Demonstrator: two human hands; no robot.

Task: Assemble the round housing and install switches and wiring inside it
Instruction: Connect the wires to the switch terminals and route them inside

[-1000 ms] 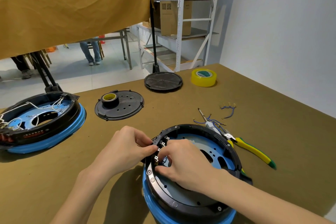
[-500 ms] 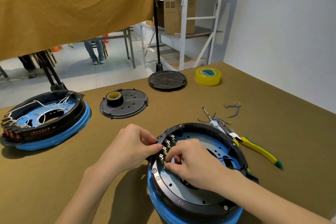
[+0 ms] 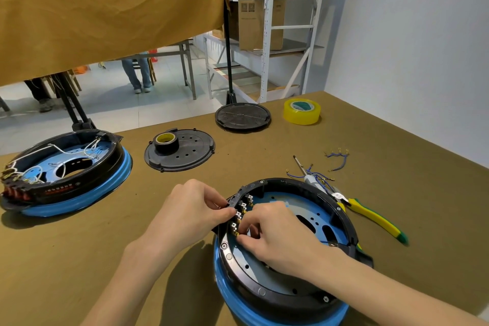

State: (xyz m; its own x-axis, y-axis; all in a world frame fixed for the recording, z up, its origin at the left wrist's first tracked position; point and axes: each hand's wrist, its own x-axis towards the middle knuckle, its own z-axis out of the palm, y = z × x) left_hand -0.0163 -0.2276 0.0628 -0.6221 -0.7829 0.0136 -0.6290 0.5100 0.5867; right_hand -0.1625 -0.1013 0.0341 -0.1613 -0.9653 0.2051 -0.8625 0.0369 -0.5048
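Low in the middle, the left hand pinches the housing rim; the right hand pinches a switch inside.

I see both forearms reaching forward, bare. My left hand is curled, its fingers pinched together at the tips. My right hand lies palm down, knuckles up, its fingers bent and closed in a pinch.
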